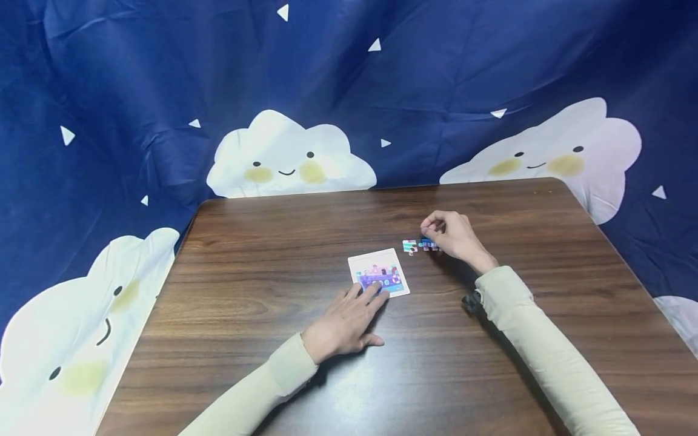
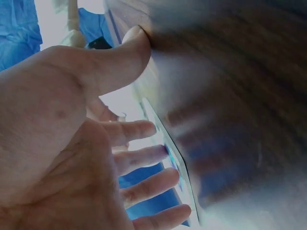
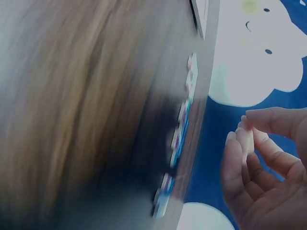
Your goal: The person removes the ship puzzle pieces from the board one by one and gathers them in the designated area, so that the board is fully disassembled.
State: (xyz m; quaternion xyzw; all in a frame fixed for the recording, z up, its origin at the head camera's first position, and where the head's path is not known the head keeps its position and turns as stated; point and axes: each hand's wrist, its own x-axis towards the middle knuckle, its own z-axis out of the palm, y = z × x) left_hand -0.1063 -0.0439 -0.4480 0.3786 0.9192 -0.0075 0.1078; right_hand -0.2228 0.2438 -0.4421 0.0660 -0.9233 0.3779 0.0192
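My left hand (image 1: 349, 321) lies with its fingers stretched out, the fingertips on the lower part of a small white-bordered puzzle board (image 1: 357, 261). Its thumb points away from the board, beside it. Pink, purple and blue pieces fill part of that board. Beyond it to the right lie loose jigsaw pieces: a pale one with teal (image 1: 409, 246) and blue-purple ones (image 1: 428, 244). Above them hangs my right hand (image 1: 455, 235), thumb and fingertips drawn together. I cannot tell whether a piece is between those fingertips. The right wrist view shows the loose pieces (image 3: 180, 129) edge-on below this hand (image 3: 268, 163).
The brown wooden table (image 1: 245, 260) stretches out around both hands. A blue curtain (image 1: 414, 79) with smiling white clouds (image 1: 289, 145) hangs behind it. A dark device (image 1: 471, 303) sits at the right wrist, close to the cream sleeve (image 1: 507, 297).
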